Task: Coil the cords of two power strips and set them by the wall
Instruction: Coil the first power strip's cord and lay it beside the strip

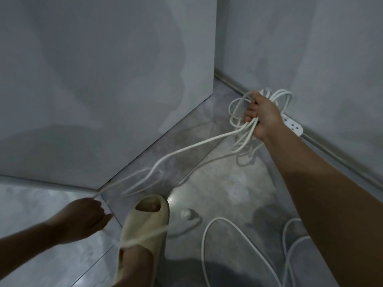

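In the head view, a bundle of loops of the first cord (248,131) is gripped in the right hand (262,116), with the fingers wrapped fully round the gathered strands. Just behind that grip, close against the foot of the wall (331,69), the power strip (292,125) of this cord is seen. Whether it rests on the floor (217,183) or hangs from the loops cannot be told.

From the underside of the grip a single uncoiled strand is led away to the left hand (83,218). Its fingers are curled about the strand, though blur softens the detail there. Between the two grips the strand sags low over the floor. Past the left grip a blurred length is carried across a cream sandal (145,222).

Well below the right grip, beside the right forearm, the second cord (218,218) is left lying in loose, open curves. A plug (186,213) is seen between it and the sandal; which cord it belongs to cannot be told.

The first cord is judged largely coiled, with the strand between the hands and the length beyond them still to be gathered. After that the bundle remains to be set down by the wall. The second cord appears untouched, and its strip is not in view.
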